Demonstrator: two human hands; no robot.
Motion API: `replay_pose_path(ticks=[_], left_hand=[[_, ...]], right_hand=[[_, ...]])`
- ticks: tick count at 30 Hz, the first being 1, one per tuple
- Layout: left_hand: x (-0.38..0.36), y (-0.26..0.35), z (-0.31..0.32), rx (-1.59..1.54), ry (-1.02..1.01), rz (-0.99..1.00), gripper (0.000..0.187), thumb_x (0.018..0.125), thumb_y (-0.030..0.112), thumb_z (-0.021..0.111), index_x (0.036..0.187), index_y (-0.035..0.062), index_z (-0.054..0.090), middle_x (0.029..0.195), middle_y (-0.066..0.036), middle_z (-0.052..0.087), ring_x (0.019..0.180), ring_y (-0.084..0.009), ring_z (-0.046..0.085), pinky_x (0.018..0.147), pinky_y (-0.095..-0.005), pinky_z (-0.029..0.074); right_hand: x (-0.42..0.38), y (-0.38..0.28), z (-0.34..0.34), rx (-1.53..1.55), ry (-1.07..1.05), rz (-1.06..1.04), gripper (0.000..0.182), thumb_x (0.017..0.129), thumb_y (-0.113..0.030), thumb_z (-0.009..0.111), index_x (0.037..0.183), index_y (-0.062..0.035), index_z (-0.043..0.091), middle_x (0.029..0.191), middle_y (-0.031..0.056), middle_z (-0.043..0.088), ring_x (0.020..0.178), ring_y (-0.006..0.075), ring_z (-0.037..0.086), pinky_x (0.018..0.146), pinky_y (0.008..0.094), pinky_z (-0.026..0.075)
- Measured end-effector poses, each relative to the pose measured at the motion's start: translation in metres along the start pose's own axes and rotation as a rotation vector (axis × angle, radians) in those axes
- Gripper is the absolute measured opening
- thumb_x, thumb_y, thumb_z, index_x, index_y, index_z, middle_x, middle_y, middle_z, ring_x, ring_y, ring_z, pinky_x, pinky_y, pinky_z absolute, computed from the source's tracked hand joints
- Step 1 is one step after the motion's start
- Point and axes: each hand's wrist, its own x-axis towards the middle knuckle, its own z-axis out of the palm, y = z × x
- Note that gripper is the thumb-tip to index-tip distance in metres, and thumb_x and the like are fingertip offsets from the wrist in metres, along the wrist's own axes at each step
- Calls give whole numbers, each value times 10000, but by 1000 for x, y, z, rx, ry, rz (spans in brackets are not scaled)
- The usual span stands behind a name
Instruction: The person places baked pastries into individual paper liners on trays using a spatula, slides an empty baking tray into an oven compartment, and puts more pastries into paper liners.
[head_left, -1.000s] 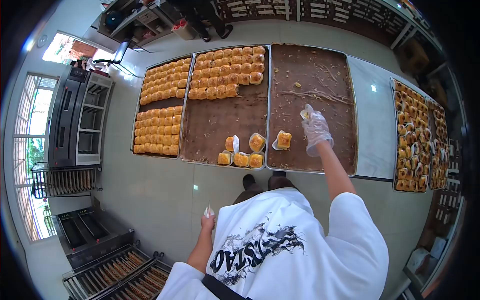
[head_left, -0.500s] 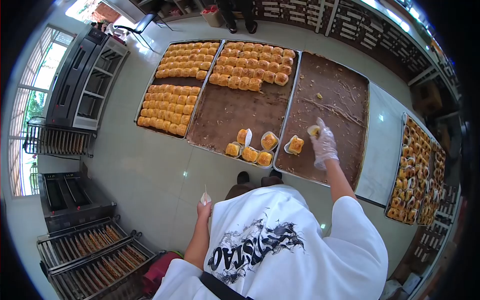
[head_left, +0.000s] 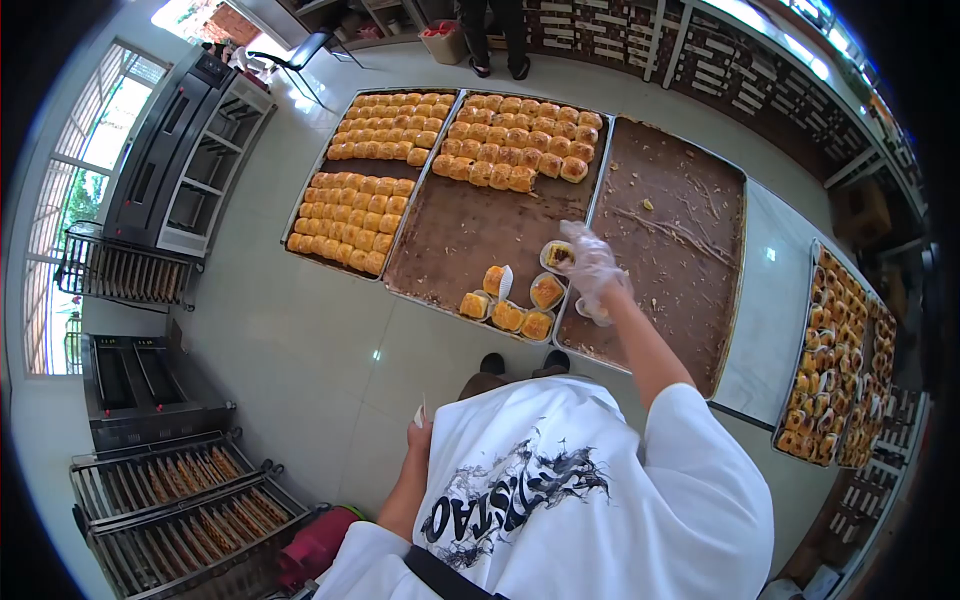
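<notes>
My right hand (head_left: 597, 262), in a clear plastic glove, reaches over the border between the middle tray (head_left: 440, 245) and the right tray (head_left: 690, 300). Its fingers are at a bun in a white paper cup (head_left: 557, 257) at the middle tray's right edge. Just left of and below it, several buns in paper cups (head_left: 508, 316) sit in the tray's near corner. Another paper cup (head_left: 592, 312) lies partly hidden under my gloved hand. My bare left hand (head_left: 420, 433) is low beside my shirt, pinching white paper cups (head_left: 420, 412).
Rows of golden buns (head_left: 520, 135) fill the far part of the middle tray; a left tray (head_left: 318, 170) holds more. Far right are trays of filled buns (head_left: 830, 350). Racks (head_left: 180, 490) and ovens (head_left: 150, 385) stand left. Another person's legs (head_left: 495, 35) are at the far side.
My right hand has moved left from the right tray to the middle tray's edge, and the bun in its cup came with it. My left hand stays low with the paper cups.
</notes>
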Motion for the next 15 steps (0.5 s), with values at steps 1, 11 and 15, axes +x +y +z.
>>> replay_pose_path(ticks=[1, 11, 15], left_hand=[[-3, 12, -3, -6, 17, -29, 561, 763, 466, 634, 896, -78, 608, 853, -229, 645, 813, -309, 646, 705, -386, 490], [8, 23, -1, -117, -30, 34, 499, 669, 310, 690, 966, -76, 583, 911, -220, 639, 837, -320, 639, 726, -381, 492], [-8, 54, -10, -136, -21, 30, 503, 628, 248, 689, 998, -71, 571, 940, -217, 632, 843, -323, 637, 725, -385, 495]], right_hand=[[-4, 7, -9, -15, 92, -54, 504, 741, -117, 608, 1234, -85, 505, 1094, 182, 592, 1011, 314, 574, 890, 357, 460], [-90, -12, -67, -36, -242, 187, 733, 686, -191, 686, 1330, -37, 371, 1303, 182, 447, 1201, 323, 441, 1030, 380, 350], [-99, -18, -35, -125, -97, 217, 787, 661, -205, 715, 1335, -29, 350, 1294, 195, 444, 1217, 310, 416, 1033, 371, 334]])
